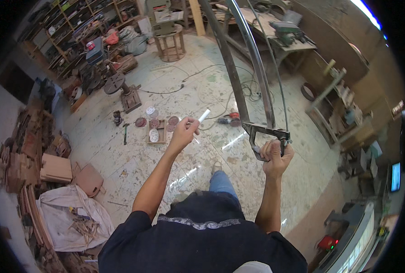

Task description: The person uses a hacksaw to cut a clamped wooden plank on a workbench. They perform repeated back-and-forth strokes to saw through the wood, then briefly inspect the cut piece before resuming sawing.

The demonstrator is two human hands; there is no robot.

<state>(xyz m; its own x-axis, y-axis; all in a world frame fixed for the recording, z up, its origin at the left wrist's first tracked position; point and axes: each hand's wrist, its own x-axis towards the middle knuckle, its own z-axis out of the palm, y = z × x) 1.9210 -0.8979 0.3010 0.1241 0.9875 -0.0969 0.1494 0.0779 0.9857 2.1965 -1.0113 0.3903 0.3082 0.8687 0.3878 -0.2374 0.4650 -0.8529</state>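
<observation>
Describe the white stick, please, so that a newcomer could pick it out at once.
Above the wide, stained pale floor, find the person's left grip, near the picture's middle. A short white stick pokes out of it, slanting up to the right. It is slim, straight and plain, unlike the long, dark-handled metal frame in the right grip.

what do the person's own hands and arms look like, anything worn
The left hand and right hand are ungloved; no watch or bracelet shows at either wrist. Both forearms are bare below short, plain black cloth sleeves, part of a black shirt with a pale patterned band across it.
</observation>
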